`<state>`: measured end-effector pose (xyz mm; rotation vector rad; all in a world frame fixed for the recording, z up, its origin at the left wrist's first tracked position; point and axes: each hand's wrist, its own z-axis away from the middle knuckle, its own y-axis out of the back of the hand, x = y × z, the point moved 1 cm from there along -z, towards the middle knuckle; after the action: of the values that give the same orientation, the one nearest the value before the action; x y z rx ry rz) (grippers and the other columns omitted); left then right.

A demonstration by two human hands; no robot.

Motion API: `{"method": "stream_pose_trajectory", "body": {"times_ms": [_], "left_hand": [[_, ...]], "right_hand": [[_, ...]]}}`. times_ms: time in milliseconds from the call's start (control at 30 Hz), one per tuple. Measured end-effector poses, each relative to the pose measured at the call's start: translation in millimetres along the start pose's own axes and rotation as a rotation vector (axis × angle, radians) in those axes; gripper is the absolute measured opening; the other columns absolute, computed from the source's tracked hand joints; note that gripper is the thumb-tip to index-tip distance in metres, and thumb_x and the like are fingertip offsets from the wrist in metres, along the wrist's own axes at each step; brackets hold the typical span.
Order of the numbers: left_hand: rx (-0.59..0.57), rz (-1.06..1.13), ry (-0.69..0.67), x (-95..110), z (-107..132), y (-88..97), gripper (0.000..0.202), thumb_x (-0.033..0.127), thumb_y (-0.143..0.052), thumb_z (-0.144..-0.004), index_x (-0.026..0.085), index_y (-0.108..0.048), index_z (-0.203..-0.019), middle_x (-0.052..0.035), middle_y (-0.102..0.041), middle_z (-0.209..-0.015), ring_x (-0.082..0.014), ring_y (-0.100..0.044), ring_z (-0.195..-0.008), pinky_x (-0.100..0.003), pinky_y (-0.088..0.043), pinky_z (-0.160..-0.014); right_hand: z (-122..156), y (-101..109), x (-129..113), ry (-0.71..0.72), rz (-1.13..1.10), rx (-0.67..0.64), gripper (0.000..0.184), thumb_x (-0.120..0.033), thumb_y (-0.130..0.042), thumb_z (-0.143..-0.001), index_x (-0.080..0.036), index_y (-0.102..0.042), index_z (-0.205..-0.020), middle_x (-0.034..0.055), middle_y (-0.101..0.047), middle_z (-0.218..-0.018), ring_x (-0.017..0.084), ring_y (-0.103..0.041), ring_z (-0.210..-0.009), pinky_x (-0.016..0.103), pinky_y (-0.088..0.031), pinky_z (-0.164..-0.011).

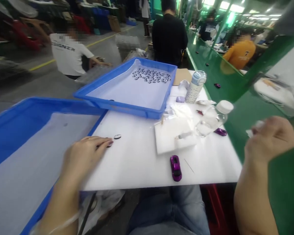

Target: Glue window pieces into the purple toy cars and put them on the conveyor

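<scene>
My left hand lies flat on the white table beside the near blue tray, fingers stretched toward two small dark parts; one sits at my fingertips. My right hand is raised over the green conveyor, fingers curled around a small white piece that I cannot make out. A purple toy car rests near the table's front edge. A white cloth lies in the middle.
A second blue tray farther back holds several small dark parts. A patterned bottle and a clear white-capped bottle stand at right, beside another purple car. Other people work beyond.
</scene>
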<state>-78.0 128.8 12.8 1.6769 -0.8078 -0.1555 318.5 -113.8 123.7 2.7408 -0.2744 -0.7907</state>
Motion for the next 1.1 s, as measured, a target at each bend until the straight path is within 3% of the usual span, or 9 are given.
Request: {"method": "stream_pose_trajectory", "body": {"times_ms": [133, 233, 400, 533, 667, 800, 933, 1000, 1100], "left_hand": [[0.356, 0.002, 0.039, 24, 15, -3.9, 0.031, 0.04, -0.041, -0.097, 0.033, -0.071, -0.098, 0.0035, -0.07, -0.113, -0.0375, -0.062, -0.102, -0.053, -0.049, -0.077], [0.417, -0.01, -0.246, 59, 41, -12.3, 0.017, 0.029, -0.054, -0.096, 0.03, -0.071, -0.098, 0.0018, -0.073, -0.1, -0.0254, -0.067, -0.084, -0.037, -0.051, -0.064], [0.218, -0.045, -0.434, 91, 70, -19.4, 0.025, 0.023, -0.048, -0.099, 0.019, -0.073, -0.095, -0.0034, -0.071, -0.081, -0.0202, -0.066, -0.073, -0.03, -0.048, -0.055], [0.062, 0.055, -0.333, 85, 63, -19.7, 0.032, 0.027, -0.042, -0.098, 0.021, -0.073, -0.095, -0.0042, -0.071, -0.085, -0.0207, -0.067, -0.074, -0.03, -0.048, -0.056], [-0.095, 0.129, -0.195, 81, 45, -20.4, 0.028, 0.028, -0.045, -0.09, 0.021, -0.072, -0.082, -0.0043, -0.071, -0.085, -0.0204, -0.067, -0.068, -0.03, -0.045, -0.052], [-0.247, 0.183, -0.058, 83, 40, -18.4, 0.027, 0.036, -0.048, -0.084, 0.021, -0.071, -0.085, -0.0052, -0.069, -0.096, -0.0196, -0.066, -0.068, -0.031, -0.047, -0.057], [-0.164, 0.211, 0.021, 86, 48, -18.0, 0.029, 0.039, -0.047, -0.086, 0.02, -0.069, -0.09, -0.0063, -0.07, -0.098, -0.024, -0.068, -0.078, -0.034, -0.048, -0.063], [-0.076, 0.284, 0.054, 91, 53, -20.1, 0.03, 0.041, -0.051, -0.086, 0.02, -0.07, -0.094, -0.006, -0.072, -0.094, -0.0256, -0.068, -0.08, -0.036, -0.05, -0.066], [-0.034, 0.586, 0.084, 110, 62, -26.4, 0.031, 0.043, -0.062, -0.085, 0.02, -0.074, -0.101, -0.0059, -0.073, -0.094, -0.0238, -0.068, -0.083, -0.036, -0.054, -0.077]], "right_hand": [[-13, -30, -9, 0.33, 0.045, -0.126, 0.032, -0.049, -0.051, -0.091, -0.018, -0.056, -0.091, 0.0094, -0.057, -0.086, 0.02, -0.055, -0.082, 0.035, -0.044, -0.073], [-4, -46, 1, 0.411, 0.093, -0.273, 0.036, -0.046, -0.053, -0.089, -0.016, -0.052, -0.109, 0.0151, -0.059, -0.107, 0.025, -0.056, -0.104, 0.042, -0.047, -0.087], [9, -39, 33, -0.146, -0.148, -0.065, 0.052, -0.046, -0.071, -0.071, -0.019, -0.052, -0.112, 0.0124, -0.061, -0.108, 0.025, -0.06, -0.097, 0.043, -0.048, -0.094], [6, -31, 70, -0.561, -0.347, 0.16, 0.031, -0.036, -0.038, -0.087, -0.018, -0.049, -0.11, 0.015, -0.056, -0.11, 0.022, -0.062, -0.092, 0.043, -0.053, -0.088], [18, -35, 93, -0.887, -0.551, 0.047, 0.032, -0.016, -0.031, -0.078, -0.016, -0.056, -0.098, 0.0111, -0.061, -0.089, 0.022, -0.066, -0.079, 0.047, -0.059, -0.074], [36, -34, 93, -1.0, -0.622, 0.034, 0.03, -0.013, -0.037, -0.075, -0.016, -0.058, -0.097, 0.0076, -0.062, -0.082, 0.021, -0.067, -0.075, 0.047, -0.06, -0.072], [32, -26, 80, -0.863, -0.594, 0.207, 0.023, -0.025, -0.04, -0.089, -0.017, -0.055, -0.103, 0.0064, -0.061, -0.094, 0.018, -0.066, -0.09, 0.043, -0.058, -0.088], [24, -24, 67, -0.545, -0.489, 0.224, 0.03, -0.035, -0.044, -0.093, -0.018, -0.052, -0.116, 0.0075, -0.06, -0.107, 0.018, -0.064, -0.099, 0.042, -0.054, -0.097], [11, -28, 42, 0.108, -0.206, -0.093, 0.043, -0.044, -0.052, -0.092, -0.019, -0.049, -0.127, 0.0115, -0.06, -0.12, 0.024, -0.061, -0.111, 0.048, -0.049, -0.101]]}}
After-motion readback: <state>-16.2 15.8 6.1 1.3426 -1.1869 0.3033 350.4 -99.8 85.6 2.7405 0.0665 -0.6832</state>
